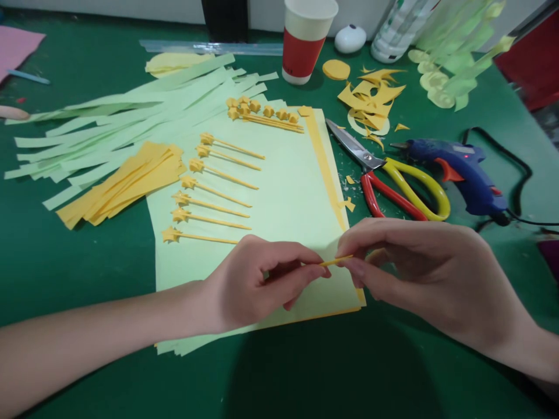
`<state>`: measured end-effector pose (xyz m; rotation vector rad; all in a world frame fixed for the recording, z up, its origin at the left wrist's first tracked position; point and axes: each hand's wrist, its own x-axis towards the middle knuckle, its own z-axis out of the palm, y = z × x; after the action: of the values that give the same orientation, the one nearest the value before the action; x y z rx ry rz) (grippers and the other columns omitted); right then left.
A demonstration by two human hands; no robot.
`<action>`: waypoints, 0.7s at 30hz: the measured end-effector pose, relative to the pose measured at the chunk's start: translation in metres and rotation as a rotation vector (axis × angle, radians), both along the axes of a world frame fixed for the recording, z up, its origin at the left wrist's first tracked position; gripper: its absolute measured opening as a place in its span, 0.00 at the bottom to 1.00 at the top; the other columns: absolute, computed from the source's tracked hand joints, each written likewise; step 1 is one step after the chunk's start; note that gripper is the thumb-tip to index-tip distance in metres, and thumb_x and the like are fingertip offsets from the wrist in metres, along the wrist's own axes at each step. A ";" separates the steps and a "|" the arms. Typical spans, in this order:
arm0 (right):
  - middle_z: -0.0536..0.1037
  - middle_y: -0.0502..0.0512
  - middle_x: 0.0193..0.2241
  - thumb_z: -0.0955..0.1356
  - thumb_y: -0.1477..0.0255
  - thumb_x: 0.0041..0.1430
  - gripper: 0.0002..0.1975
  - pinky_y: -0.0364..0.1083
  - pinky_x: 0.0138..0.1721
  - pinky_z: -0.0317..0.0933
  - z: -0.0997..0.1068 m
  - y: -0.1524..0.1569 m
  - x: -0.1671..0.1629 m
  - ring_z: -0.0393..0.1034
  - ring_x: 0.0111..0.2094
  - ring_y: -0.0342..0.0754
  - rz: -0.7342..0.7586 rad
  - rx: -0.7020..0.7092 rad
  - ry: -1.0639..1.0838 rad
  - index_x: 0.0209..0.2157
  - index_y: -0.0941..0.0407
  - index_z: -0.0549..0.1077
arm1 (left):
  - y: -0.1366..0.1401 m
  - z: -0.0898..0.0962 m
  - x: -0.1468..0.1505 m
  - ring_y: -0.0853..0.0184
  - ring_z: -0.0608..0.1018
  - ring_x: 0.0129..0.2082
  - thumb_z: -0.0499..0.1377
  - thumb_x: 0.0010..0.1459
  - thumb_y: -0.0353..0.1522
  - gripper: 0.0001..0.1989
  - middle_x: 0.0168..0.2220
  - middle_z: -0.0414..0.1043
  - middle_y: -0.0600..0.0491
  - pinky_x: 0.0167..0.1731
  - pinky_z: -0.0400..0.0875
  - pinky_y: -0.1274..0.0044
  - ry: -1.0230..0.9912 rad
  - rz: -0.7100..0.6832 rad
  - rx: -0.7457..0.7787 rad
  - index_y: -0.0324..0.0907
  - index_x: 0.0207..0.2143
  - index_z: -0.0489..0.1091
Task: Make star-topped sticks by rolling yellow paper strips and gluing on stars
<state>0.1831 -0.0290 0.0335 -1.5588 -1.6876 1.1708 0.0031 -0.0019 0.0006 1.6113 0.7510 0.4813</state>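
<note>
Between my two hands stretches a thin yellow paper stick (335, 262). My left hand (266, 273) pinches one end of it between thumb and fingers. The other end is pinched by my right hand (406, 273). Both hands are just above a stack of light green paper sheets (288, 203) with yellow sheets at its edge. On the stack, left of my hands, a column of yellow paper stars on sticks (205, 238) is laid out. Further back lie several small yellow paper stars (255, 106) and loose yellow sticks (275, 123).
Scissors (371, 163) and a blue glue gun (458, 166) lie to the right. Yellow paper scraps (371, 99) and a paper cup (303, 52) are behind. Green strips (174, 99) and yellow strips (126, 183) lie left. Another person's fingertip (13, 113) shows at the left edge.
</note>
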 end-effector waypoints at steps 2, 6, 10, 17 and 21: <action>0.74 0.51 0.24 0.68 0.70 0.48 0.05 0.36 0.19 0.62 -0.001 -0.001 0.000 0.67 0.24 0.41 0.007 0.008 -0.015 0.24 0.56 0.73 | 0.000 0.001 0.000 0.78 0.65 0.14 0.52 0.57 0.30 0.10 0.14 0.64 0.59 0.16 0.60 0.88 0.009 0.000 -0.003 0.37 0.30 0.72; 0.74 0.51 0.23 0.67 0.73 0.47 0.03 0.36 0.20 0.63 -0.001 -0.002 -0.001 0.67 0.23 0.40 0.025 -0.001 -0.019 0.23 0.57 0.72 | 0.000 0.002 0.000 0.78 0.65 0.13 0.52 0.57 0.30 0.10 0.14 0.64 0.60 0.14 0.59 0.87 0.060 -0.015 -0.012 0.38 0.30 0.73; 0.72 0.49 0.20 0.66 0.74 0.47 0.03 0.36 0.16 0.59 0.000 -0.001 -0.003 0.63 0.18 0.38 0.003 -0.038 -0.021 0.22 0.57 0.70 | -0.001 0.002 0.001 0.78 0.64 0.13 0.52 0.56 0.31 0.10 0.13 0.62 0.60 0.14 0.57 0.86 0.080 -0.032 -0.019 0.38 0.30 0.73; 0.72 0.48 0.18 0.63 0.77 0.48 0.05 0.36 0.16 0.61 0.001 0.003 -0.001 0.65 0.16 0.38 0.026 -0.051 0.016 0.22 0.56 0.70 | -0.001 0.003 0.000 0.78 0.63 0.13 0.51 0.57 0.30 0.10 0.13 0.61 0.60 0.14 0.57 0.87 0.085 -0.011 -0.067 0.38 0.29 0.72; 0.72 0.47 0.18 0.63 0.77 0.49 0.06 0.35 0.14 0.62 0.004 0.005 -0.001 0.65 0.15 0.38 0.034 -0.068 0.052 0.24 0.56 0.70 | 0.000 0.002 -0.001 0.79 0.61 0.12 0.51 0.57 0.30 0.10 0.13 0.61 0.60 0.14 0.57 0.87 0.062 0.010 -0.069 0.37 0.29 0.72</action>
<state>0.1824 -0.0240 0.0375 -1.5322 -1.6624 1.2876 0.0025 -0.0024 0.0031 1.5644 0.8147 0.4095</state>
